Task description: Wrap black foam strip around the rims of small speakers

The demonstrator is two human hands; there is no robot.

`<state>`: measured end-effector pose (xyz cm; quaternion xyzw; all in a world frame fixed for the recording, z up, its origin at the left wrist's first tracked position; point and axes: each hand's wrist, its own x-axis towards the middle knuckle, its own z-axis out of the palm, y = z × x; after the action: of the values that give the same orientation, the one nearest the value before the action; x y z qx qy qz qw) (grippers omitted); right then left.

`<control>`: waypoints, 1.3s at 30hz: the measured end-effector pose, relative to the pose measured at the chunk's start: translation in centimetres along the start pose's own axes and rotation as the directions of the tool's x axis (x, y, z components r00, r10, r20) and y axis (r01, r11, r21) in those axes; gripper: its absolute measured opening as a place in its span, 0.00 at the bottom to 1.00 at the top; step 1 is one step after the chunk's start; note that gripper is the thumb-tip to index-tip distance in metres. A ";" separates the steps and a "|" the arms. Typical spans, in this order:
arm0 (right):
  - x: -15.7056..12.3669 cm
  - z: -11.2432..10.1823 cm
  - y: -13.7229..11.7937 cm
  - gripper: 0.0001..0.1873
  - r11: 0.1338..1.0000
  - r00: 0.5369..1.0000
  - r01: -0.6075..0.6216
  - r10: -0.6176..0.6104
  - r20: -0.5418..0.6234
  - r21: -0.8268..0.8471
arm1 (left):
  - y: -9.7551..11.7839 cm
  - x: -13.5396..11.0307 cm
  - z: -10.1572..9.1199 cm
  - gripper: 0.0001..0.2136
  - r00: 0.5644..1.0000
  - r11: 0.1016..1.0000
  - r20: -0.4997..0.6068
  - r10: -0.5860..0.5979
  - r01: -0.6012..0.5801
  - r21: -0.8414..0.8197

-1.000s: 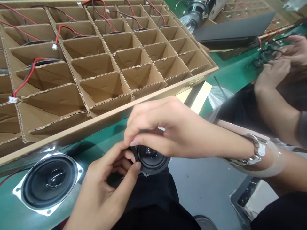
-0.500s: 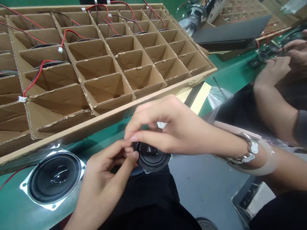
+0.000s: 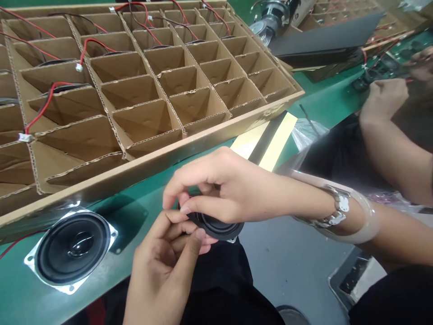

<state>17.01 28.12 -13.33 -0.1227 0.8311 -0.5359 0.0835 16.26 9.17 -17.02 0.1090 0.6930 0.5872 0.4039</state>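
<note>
"Where does the speaker sit from the fingers on your feed?"

"Low between two bare hands. From my distant seat I see the speaker (image 3: 226, 232) just right of the fingertips of the left hand (image 3: 167, 266) and under the right hand (image 3: 225, 185), which screens most of its face."

"Its long axis?"

"None I can make out; the part in sight is rounded. Its dark rim slants down and rightward, away from where the fingertips meet. Neither hand is nearer: both are at its edge."

"And the fingers?"

"Left thumb and fingers close on the rim with barely a gap, some reaching beneath, holding the speaker by its side. Right thumb and forefinger arch to a narrow gap, the thumb tip apparently touching the left forefinger. Whether they pinch anything, I cannot tell."

"What lies around them?"

"A second speaker (image 3: 72, 250), face up on the green table (image 3: 152, 190), left of the left fingers and well apart; a box (image 3: 149, 158) beyond all the fingertips, wires (image 3: 50, 95) rising from some cells; and, far right of them, a co-worker's hand (image 3: 385, 97)."
</note>
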 end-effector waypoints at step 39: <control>-1.8 0.5 0.5 0.11 0.957 0.982 -0.078 0.026 -0.187 -0.278 | 3.0 3.9 -2.2 0.07 0.897 0.983 0.406 -0.176 0.181 0.025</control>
<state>18.76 28.41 -13.99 -0.0620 0.9066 -0.4175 0.0030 11.31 10.87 -16.05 0.1618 0.5971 0.5167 0.5918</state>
